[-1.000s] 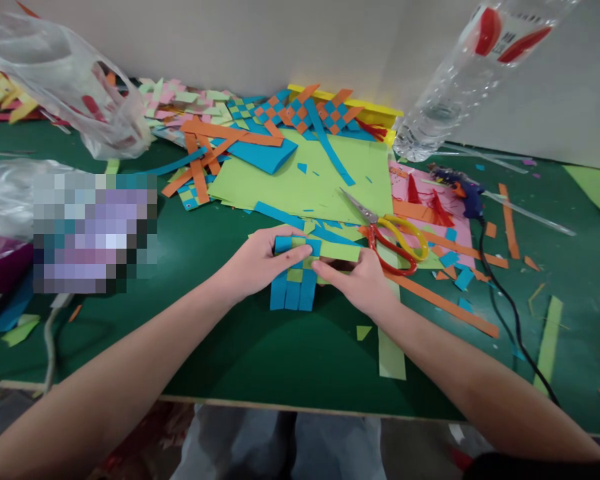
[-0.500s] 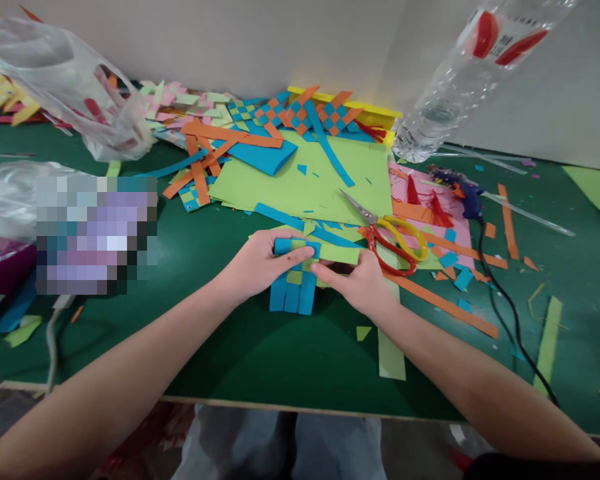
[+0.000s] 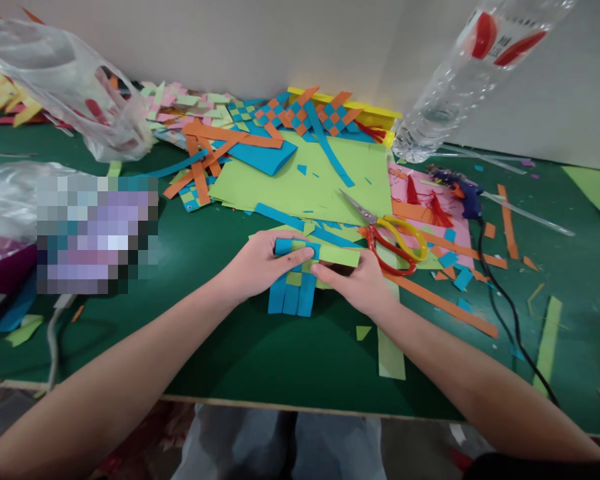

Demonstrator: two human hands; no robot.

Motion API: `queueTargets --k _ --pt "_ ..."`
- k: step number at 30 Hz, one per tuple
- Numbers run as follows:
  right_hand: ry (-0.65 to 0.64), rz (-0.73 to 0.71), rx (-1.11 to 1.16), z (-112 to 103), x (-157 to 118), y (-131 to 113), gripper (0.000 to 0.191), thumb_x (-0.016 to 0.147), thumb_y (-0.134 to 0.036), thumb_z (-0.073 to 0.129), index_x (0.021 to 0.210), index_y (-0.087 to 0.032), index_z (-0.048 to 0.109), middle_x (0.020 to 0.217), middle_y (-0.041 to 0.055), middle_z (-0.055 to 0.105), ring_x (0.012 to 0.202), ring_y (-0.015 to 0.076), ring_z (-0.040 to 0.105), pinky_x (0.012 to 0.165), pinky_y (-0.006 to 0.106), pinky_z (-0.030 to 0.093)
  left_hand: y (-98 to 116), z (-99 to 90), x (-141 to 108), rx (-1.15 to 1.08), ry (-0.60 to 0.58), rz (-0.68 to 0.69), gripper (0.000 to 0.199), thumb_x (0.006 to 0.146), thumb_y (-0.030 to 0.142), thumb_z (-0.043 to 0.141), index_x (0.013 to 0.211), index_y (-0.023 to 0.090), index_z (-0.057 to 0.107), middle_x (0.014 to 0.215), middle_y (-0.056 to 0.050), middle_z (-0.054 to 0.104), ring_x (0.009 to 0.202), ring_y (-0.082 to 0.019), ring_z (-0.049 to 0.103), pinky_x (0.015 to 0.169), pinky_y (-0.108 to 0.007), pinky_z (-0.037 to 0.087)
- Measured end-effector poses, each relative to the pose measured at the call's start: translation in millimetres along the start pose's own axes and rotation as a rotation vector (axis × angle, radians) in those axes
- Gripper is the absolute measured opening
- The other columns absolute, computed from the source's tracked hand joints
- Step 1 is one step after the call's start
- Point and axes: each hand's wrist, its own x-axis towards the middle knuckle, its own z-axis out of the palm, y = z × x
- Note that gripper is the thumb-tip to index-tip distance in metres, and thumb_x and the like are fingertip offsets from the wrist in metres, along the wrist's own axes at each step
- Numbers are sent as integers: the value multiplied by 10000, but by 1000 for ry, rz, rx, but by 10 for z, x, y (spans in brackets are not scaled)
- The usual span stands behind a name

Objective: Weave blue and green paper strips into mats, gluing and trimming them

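Note:
Blue and light-green paper strips are woven into a small checkered piece [image 3: 294,293], held over the table's front half. Three blue ends hang side by side from its lower edge, and a green strip [image 3: 341,257] sticks out to the right. My left hand [image 3: 266,262] grips the piece from the left, its thumb pressed on the front of the weave. From the right, my right hand [image 3: 356,280] pinches the lower right edge near the green strip. The fingers behind the paper are hidden. Scissors [image 3: 394,240] with red and yellow handles lie just beyond my right hand.
Green sheets [image 3: 305,183] lie behind my hands, with finished woven pieces [image 3: 300,113] past them. A glue gun [image 3: 467,197] trails a black cord at right. A leaning plastic bottle [image 3: 460,93] stands at the back. To the left are a blurred-out device [image 3: 97,237] and plastic bags [image 3: 80,87].
The hanging blue ends have tilted very slightly down and to the left. Both hands keep the same hold and place.

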Motion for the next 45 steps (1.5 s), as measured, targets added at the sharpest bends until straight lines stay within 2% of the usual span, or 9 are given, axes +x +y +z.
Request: queueTargets --k 12,17,20,25,31,38,45 --pt "14 -2 -13 -3 11 12 233 771 -387 727 879 -188 674 828 20 713 777 169 664 744 330 574 -28 0 -11 -26 21 -30 287 793 463 698 864 185 700 732 -10 682 617 -139 596 550 -247 461" --pt "16 25 49 11 7 25 250 787 -383 715 957 -203 687 928 28 740 813 169 700 739 322 599 -41 -9 2 -184 -18 -43 298 761 401 746 963 185 705 924 -41 736 819 -185 677 732 -301 544" --pt "44 34 79 14 7 45 254 783 -370 722 983 -215 690 975 31 744 850 174 712 760 329 612 -52 -19 10 -261 -15 -69 393 709 374 797 1035 183 684 952 -50 744 832 -197 693 753 -325 558" --pt "66 11 90 11 1 79 232 787 -353 730 976 -226 690 965 20 747 877 171 712 813 338 611 -57 -20 13 -292 -16 -69 392 647 332 845 975 183 689 960 -42 745 853 -190 698 780 -321 569" --pt "46 27 55 9 4 53 270 791 -404 720 992 -224 702 968 33 748 890 191 712 817 365 610 -69 -29 27 -259 41 -65 367 624 336 855 910 180 686 916 -34 741 786 -169 687 720 -294 561" --pt "48 32 17 13 -1 34 233 793 -406 719 941 -229 686 895 21 739 816 173 707 802 348 613 -83 -35 26 -226 65 -57 347 632 320 851 901 180 682 881 -28 740 730 -156 673 682 -284 547" --pt "37 47 12 11 6 43 219 782 -380 715 932 -222 687 870 17 740 758 164 706 764 339 622 -50 -37 16 -257 -26 -98 412 641 355 846 983 184 693 987 -51 754 849 -201 713 774 -341 588"
